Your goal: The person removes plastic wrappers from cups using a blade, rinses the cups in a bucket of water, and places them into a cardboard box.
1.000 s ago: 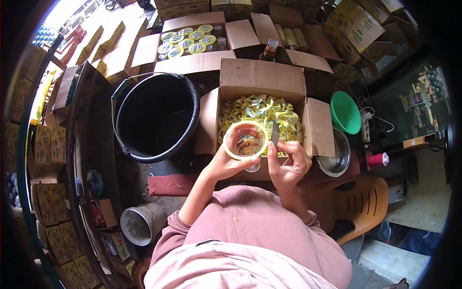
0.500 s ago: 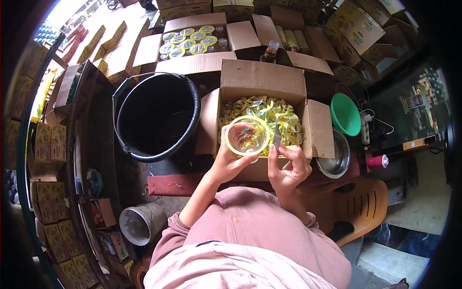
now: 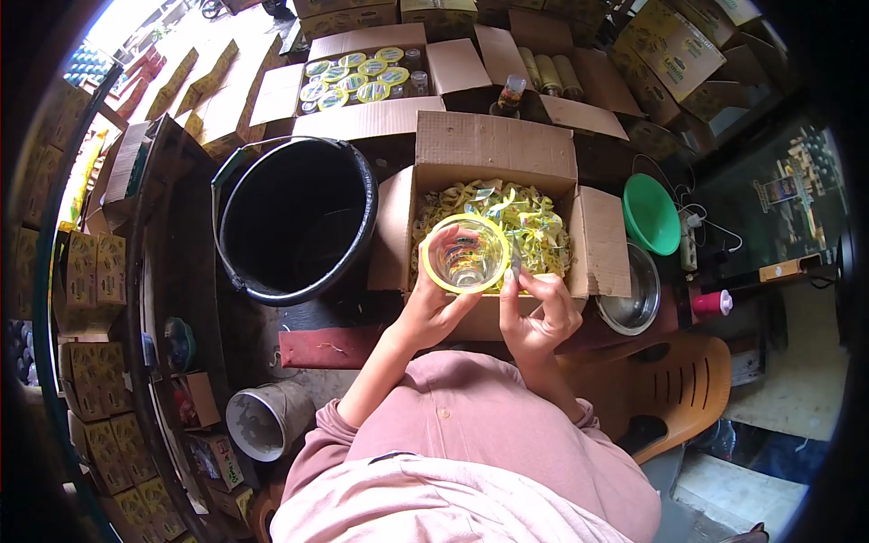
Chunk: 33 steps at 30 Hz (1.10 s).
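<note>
My left hand (image 3: 433, 303) is closed around a clear plastic cup (image 3: 466, 269) with a yellow rim and a coloured print on its wall. The cup's round rim faces up toward me. Pinched between the thumb and finger of my right hand (image 3: 541, 310) is a thin grey blade (image 3: 515, 257), seen nearly edge-on close to the rim's right side. Whether it touches the rim I cannot tell. Behind both hands stands an open cardboard box (image 3: 495, 145) holding a heap of yellow plastic strips (image 3: 534, 217).
A large black bucket (image 3: 237, 195) is left of the box. On the right are a green bowl (image 3: 650, 214), a metal bowl (image 3: 648, 294) and a pink thread spool (image 3: 711, 303). Farther back, a carton (image 3: 371, 118) holds several yellow-lidded cups. An orange chair (image 3: 688, 380) stands at right.
The blade has turned more edge-on and moved slightly left, nearer the cup's rim. My right hand has shifted a little left with it. The cup has tilted slightly in my left hand.
</note>
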### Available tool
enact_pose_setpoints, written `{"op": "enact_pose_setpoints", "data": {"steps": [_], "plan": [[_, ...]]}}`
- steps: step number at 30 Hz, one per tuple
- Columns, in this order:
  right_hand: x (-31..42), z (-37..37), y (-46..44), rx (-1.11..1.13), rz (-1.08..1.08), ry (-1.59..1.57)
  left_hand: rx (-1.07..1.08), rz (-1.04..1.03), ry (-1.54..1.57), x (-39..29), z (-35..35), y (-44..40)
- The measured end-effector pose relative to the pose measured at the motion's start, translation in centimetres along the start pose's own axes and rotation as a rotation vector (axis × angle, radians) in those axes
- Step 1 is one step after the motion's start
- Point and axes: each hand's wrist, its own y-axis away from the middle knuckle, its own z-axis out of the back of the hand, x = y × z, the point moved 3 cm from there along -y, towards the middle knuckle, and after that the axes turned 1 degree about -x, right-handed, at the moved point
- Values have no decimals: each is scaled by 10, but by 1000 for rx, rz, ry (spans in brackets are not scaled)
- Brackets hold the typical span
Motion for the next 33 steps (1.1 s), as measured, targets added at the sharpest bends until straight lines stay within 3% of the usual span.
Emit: {"op": "enact_pose_setpoints", "data": {"steps": [9, 19, 25, 33], "plan": [[-1, -3, 3, 18, 7, -28, -41, 53, -3, -1, -1, -1], [-7, -3, -6, 22, -15, -20, 17, 19, -247, -7, -3, 2], [-14, -1, 2, 5, -161, -165, 24, 65, -144, -6, -4, 0], [-1, 0, 1, 7, -86, -99, -30, 83, -64, -3, -2, 1]]}}
